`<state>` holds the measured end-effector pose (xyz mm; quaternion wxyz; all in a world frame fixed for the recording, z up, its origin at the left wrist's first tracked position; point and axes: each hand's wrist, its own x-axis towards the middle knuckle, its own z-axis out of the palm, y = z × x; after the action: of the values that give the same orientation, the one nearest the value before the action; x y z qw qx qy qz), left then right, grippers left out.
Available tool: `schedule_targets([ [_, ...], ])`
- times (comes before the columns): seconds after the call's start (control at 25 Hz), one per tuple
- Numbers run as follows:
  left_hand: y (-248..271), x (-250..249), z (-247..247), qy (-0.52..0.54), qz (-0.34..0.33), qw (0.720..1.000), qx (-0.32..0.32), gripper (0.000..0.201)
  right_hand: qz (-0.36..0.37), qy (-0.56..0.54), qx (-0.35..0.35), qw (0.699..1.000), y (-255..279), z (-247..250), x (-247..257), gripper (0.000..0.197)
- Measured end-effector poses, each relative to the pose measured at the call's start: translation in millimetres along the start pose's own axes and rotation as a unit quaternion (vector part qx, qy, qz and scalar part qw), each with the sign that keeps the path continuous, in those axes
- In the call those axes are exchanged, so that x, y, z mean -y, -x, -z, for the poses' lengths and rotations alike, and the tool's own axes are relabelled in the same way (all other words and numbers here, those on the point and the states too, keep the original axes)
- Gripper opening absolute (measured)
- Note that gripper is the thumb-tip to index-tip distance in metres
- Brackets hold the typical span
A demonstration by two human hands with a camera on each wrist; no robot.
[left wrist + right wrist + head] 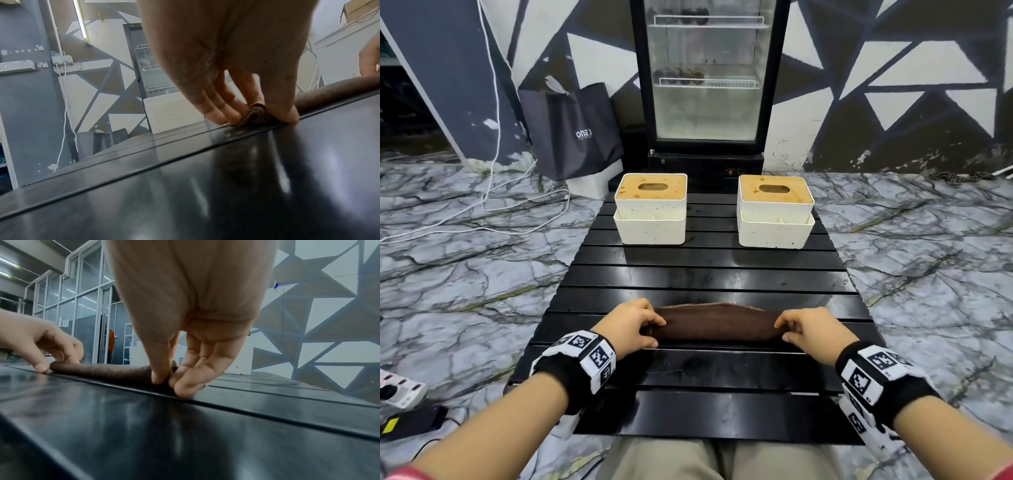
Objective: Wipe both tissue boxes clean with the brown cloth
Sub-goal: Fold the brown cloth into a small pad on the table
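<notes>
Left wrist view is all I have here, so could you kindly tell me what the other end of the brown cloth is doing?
Observer: The right hand pinches the far end of the brown cloth, just as the left hand pinches the near one; the cloth lies rolled on the black slatted table.
Operator: Thank you. I see only one tissue box; where is the second?
Observer: The right tissue box stands beside the left tissue box at the table's far end, with a gap between them.
Operator: Are their lids dirty?
Observer: Yes, both wooden lids show dark blotches from the head view, and neither hand is near them.
</notes>
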<state>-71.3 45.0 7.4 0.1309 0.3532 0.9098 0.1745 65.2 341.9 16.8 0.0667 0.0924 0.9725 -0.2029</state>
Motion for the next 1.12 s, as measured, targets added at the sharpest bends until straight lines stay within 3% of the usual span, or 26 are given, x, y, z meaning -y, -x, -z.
schedule_targets([
  [0.24,-0.4,0.7,-1.8,0.004,0.003,1.0,0.004,0.043,0.04,-0.084,-0.089,0.992,-13.5,2.5,46.2,0.02],
  [0.4,-1.1,-0.6,-0.4,0.002,0.004,1.0,0.012,0.044,0.099,-0.034,-0.039,0.994,-29.4,-18.2,85.1,0.025],
  [0.56,-1.4,-0.8,-0.5,-0.003,0.009,1.0,0.02,0.046,0.096,0.002,0.009,0.995,-38.7,-31.5,104.4,0.026],
  [0.8,-1.1,0.9,-1.6,0.002,0.013,1.0,0.018,0.046,0.092,-0.028,0.015,0.995,-39.8,-38.2,106.0,0.051],
  [0.92,-0.8,0.5,-1.7,0.003,0.013,1.0,0.016,0.045,0.086,-0.088,-0.015,0.992,-33.9,-26.1,94.1,0.043],
  [1.04,-0.6,1.0,-1.2,-0.002,0.008,1.0,0.014,0.045,0.064,-0.067,-0.058,0.994,-23.9,-19.6,66.3,0.042],
  [1.12,-0.5,0.9,-2.0,-0.006,0.009,1.0,0.012,0.044,0.025,-0.032,-0.032,0.999,-16.2,-22.8,45.8,0.05],
])
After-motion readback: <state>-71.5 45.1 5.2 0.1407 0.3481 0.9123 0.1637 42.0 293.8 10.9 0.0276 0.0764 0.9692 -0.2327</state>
